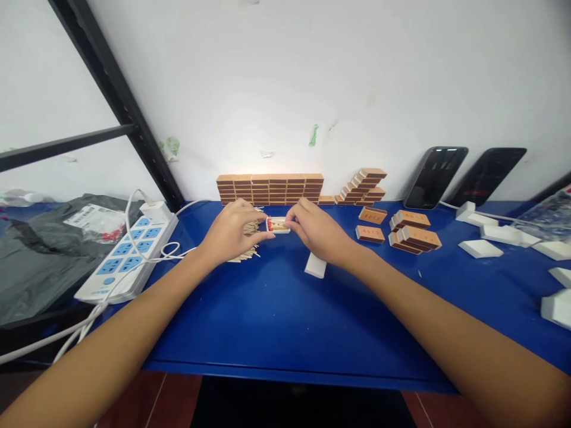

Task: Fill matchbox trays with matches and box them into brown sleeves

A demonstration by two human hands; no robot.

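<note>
A small white matchbox tray (pixel 279 230) with red-headed matchsticks (pixel 277 223) in it lies between my hands on the blue table. My left hand (pixel 234 229) curls around the tray's left end, thumb and forefinger closed on it. Thumb and fingers of my right hand (pixel 314 229) are pinched together over the tray's right end, at the tails of the matchsticks; how far they also grip the tray is hidden. Loose matchsticks (pixel 244 255) lie in a pile, partly under my left hand. Just below my right wrist is an empty white tray (pixel 316 266).
Matchboxes (pixel 270 190) stand stacked along the wall, with a stepped stack (pixel 363 184) beside them. More matchboxes (pixel 414 230) lie to the right. White trays (pixel 482 248) are scattered far right, near two leaning phones (pixel 437 178). A power strip (pixel 129 255) with cables sits left.
</note>
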